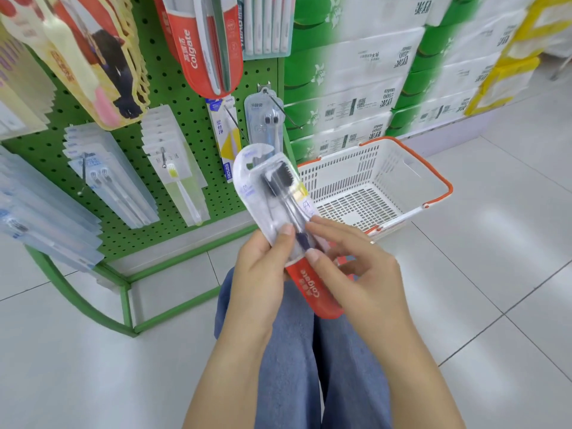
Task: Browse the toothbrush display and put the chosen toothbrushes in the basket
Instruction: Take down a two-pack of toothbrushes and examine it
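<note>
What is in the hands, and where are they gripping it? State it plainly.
Both hands hold a Colgate toothbrush pack: left hand and right hand pinch its lower middle with the fingers, above the red end.

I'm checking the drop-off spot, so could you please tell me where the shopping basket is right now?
In the head view, the shopping basket sits on the floor right of the green pegboard rack, before stacked tissue packs, beyond both hands.

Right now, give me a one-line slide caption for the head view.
Both hands, left hand and right hand, hold a Colgate toothbrush pack before the green pegboard display; white basket sits empty.
</note>
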Demonstrator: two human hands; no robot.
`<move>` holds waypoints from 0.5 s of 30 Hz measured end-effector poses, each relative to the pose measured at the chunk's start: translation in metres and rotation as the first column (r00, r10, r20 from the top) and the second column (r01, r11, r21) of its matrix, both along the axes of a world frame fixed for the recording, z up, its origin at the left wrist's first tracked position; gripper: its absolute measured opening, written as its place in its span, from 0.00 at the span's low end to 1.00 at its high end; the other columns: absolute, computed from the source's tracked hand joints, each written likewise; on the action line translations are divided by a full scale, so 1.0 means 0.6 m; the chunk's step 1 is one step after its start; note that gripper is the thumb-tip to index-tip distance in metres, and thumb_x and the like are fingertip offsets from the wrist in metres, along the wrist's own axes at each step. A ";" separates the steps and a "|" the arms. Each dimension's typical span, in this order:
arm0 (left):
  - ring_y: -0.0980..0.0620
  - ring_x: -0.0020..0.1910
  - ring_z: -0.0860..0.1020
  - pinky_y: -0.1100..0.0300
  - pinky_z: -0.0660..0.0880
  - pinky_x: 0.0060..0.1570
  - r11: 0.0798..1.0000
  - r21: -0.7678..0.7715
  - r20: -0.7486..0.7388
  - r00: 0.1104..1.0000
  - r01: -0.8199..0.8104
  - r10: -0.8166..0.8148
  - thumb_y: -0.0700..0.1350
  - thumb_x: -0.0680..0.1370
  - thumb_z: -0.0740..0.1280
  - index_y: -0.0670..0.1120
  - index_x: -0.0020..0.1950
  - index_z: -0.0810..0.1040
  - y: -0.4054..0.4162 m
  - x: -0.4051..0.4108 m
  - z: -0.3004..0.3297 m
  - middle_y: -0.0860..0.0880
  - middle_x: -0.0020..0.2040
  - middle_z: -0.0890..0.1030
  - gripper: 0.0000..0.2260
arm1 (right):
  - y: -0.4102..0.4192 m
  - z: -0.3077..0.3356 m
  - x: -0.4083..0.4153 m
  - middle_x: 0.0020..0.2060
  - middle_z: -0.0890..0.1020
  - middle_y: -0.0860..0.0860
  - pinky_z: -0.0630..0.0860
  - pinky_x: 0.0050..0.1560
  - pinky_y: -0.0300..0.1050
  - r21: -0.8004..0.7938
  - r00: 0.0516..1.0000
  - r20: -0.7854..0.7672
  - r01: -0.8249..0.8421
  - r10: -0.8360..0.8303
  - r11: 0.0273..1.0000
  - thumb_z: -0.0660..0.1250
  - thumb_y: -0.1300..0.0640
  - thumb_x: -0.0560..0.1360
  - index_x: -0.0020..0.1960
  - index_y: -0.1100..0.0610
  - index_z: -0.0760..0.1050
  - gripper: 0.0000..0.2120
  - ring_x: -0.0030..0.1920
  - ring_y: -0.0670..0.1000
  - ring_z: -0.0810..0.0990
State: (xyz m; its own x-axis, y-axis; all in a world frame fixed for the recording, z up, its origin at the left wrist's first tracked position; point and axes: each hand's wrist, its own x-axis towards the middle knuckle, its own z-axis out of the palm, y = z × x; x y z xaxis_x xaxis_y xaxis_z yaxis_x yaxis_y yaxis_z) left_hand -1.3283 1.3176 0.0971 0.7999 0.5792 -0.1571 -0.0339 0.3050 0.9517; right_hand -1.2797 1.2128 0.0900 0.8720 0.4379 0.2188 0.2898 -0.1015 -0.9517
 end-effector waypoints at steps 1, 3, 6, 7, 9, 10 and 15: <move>0.49 0.50 0.84 0.54 0.79 0.53 1.000 0.005 0.000 1.000 0.004 -0.004 0.42 0.81 0.61 0.47 0.53 0.81 0.004 -0.002 0.000 0.48 0.49 0.86 0.09 | -0.001 -0.002 0.003 0.58 0.79 0.37 0.75 0.48 0.36 -0.017 0.998 0.027 0.057 -0.057 0.998 0.70 0.52 0.70 0.53 0.41 0.81 0.13 0.51 0.39 0.79; 0.48 0.50 0.84 0.54 0.79 0.53 1.000 0.004 0.006 1.000 0.019 -0.019 0.42 0.80 0.62 0.46 0.54 0.81 0.008 -0.006 0.002 0.47 0.49 0.86 0.09 | -0.002 -0.003 0.011 0.59 0.77 0.36 0.76 0.57 0.47 -0.074 0.985 0.075 0.161 -0.156 0.984 0.70 0.47 0.71 0.56 0.40 0.79 0.14 0.60 0.43 0.77; 0.48 0.49 0.84 0.56 0.79 0.51 0.998 0.010 0.008 0.998 0.054 -0.054 0.43 0.78 0.63 0.45 0.56 0.81 0.013 -0.010 0.004 0.46 0.50 0.86 0.10 | -0.001 0.001 0.014 0.53 0.81 0.37 0.77 0.57 0.47 -0.022 0.993 -0.091 0.073 -0.074 0.997 0.68 0.47 0.71 0.58 0.41 0.78 0.16 0.55 0.44 0.81; 0.49 0.49 0.84 0.57 0.79 0.50 0.998 0.011 0.005 0.998 0.067 -0.067 0.42 0.79 0.63 0.45 0.56 0.81 0.014 -0.011 0.004 0.46 0.50 0.86 0.10 | -0.001 0.001 0.015 0.51 0.84 0.40 0.77 0.55 0.45 0.037 0.984 -0.176 0.029 -0.022 0.999 0.68 0.49 0.71 0.57 0.44 0.79 0.15 0.53 0.45 0.82; 0.49 0.48 0.84 0.58 0.79 0.49 0.996 0.015 -0.002 0.996 0.084 -0.084 0.42 0.79 0.64 0.44 0.57 0.81 0.016 -0.012 0.004 0.45 0.50 0.86 0.10 | -0.001 0.003 0.014 0.47 0.86 0.48 0.78 0.51 0.43 0.146 0.960 -0.278 0.016 0.026 0.989 0.67 0.53 0.71 0.55 0.49 0.80 0.13 0.49 0.48 0.84; 0.48 0.48 0.84 0.58 0.79 0.49 0.996 0.016 -0.003 0.996 0.089 -0.089 0.42 0.79 0.64 0.44 0.57 0.81 0.017 -0.013 0.003 0.45 0.50 0.86 0.10 | -0.002 0.003 0.013 0.46 0.86 0.50 0.78 0.48 0.40 0.185 0.951 -0.308 0.029 0.030 0.982 0.67 0.54 0.71 0.54 0.52 0.81 0.13 0.47 0.48 0.84; 0.47 0.47 0.84 0.57 0.80 0.49 0.996 0.022 0.002 0.996 0.085 -0.085 0.42 0.78 0.66 0.43 0.56 0.82 0.021 -0.018 0.005 0.43 0.49 0.86 0.09 | -0.001 0.005 0.012 0.42 0.86 0.53 0.75 0.39 0.33 0.265 0.924 -0.379 0.056 0.050 0.963 0.68 0.57 0.69 0.51 0.57 0.81 0.12 0.41 0.46 0.83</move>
State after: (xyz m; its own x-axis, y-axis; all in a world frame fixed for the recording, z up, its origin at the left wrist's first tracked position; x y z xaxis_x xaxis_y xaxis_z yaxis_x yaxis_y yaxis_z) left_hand -1.3393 1.3302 0.0999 0.8469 0.5122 -0.1427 -0.0114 0.2857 0.9582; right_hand -1.2722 1.2121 0.0932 0.9131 0.4073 -0.0204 -0.0977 0.1701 -0.9806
